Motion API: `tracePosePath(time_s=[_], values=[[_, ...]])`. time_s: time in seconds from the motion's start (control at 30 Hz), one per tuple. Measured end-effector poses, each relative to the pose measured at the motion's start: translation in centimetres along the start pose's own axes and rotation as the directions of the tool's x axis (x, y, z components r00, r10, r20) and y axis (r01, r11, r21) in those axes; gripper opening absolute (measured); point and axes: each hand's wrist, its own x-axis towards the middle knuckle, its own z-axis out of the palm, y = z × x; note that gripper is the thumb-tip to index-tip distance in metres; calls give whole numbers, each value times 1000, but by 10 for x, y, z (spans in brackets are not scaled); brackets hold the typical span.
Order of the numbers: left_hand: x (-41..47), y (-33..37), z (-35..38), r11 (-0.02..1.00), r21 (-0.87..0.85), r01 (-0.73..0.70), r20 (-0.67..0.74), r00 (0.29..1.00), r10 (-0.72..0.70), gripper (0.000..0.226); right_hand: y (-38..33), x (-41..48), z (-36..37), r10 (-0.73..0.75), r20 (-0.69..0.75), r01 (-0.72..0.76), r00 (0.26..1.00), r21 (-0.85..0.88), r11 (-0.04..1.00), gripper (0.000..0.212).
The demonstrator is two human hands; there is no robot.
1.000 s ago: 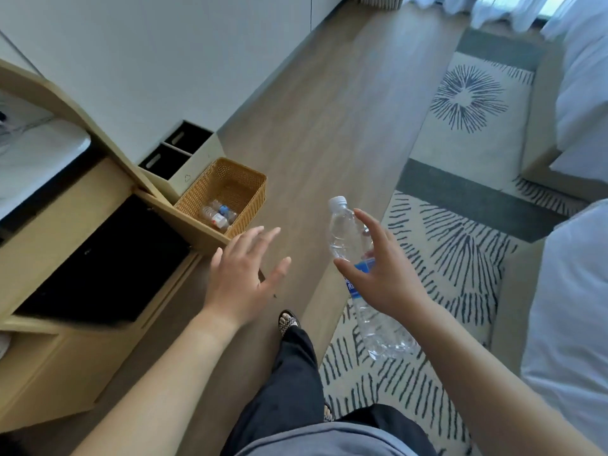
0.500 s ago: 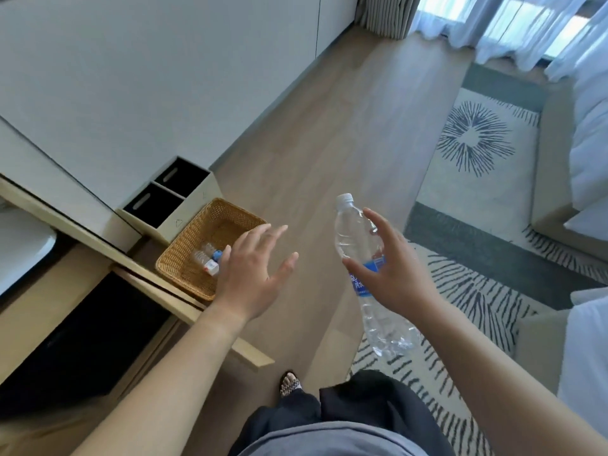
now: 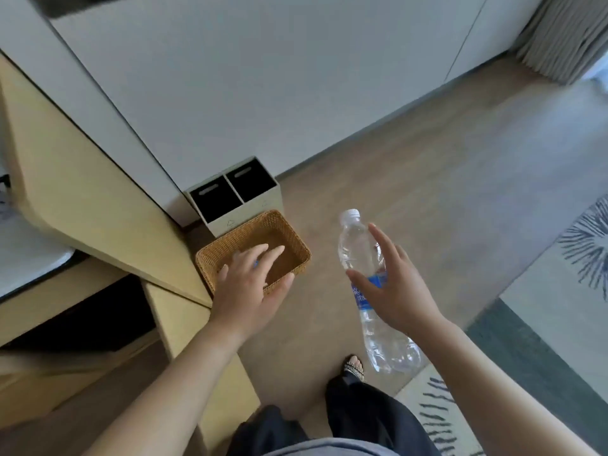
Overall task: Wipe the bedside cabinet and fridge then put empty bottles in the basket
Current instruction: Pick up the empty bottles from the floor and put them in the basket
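A woven wicker basket (image 3: pixel 292 240) sits on the wooden floor beside the wooden cabinet. My left hand (image 3: pixel 250 284) hovers open over the basket's near side, fingers spread, and hides most of what lies inside; only a speck of blue shows between the fingers. My right hand (image 3: pixel 399 291) grips a clear empty plastic bottle (image 3: pixel 357 245) with a white cap and blue label, held nearly upright to the right of the basket, above the floor.
A beige two-slot bin (image 3: pixel 237 195) stands against the white wall just behind the basket. The wooden cabinet (image 3: pixel 98 212) with a dark opening fills the left. A patterned rug (image 3: pixel 559 307) lies at right. My foot in a sandal (image 3: pixel 354 366) is on the floor below the bottle.
The view has swung toward the wall and closed in on the basket. My left hand has moved over the basket, covering the bottles inside. My right hand still carries the bottle, closer to the basket.
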Motion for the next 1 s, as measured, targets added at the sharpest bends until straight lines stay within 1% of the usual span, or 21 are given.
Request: tracePosePath(time_s=[0.13,0.27,0.37,0.5,0.57,0.73,0.87,1.0], values=[[20,1,0,991,21,134,-28,991,-134,71,4,69,0,-75,136,74,988,8,997,74],[33,-17,-5,965,19,262,-48,964,-261,71,-16,122,20,-145,267,150,953,1,989,73],[52,-39,-6,946,-4,324,-53,945,-324,71,-35,158,38,-185,327,201,927,-13,980,74],[94,-70,-8,949,-35,312,-61,948,-314,67,-57,201,53,-189,302,224,934,-86,971,75],[116,-84,-10,949,-43,312,-53,948,-314,68,-65,221,56,-190,282,221,940,-80,972,74],[161,-119,-8,951,-15,308,-40,950,-308,65,-71,268,73,-165,297,199,940,-88,976,73],[184,-145,6,929,-23,368,-84,926,-369,57,-67,311,98,-159,363,209,918,-104,972,73],[201,-172,36,884,-27,467,-94,879,-467,58,-57,363,142,-180,483,266,857,-115,957,72]])
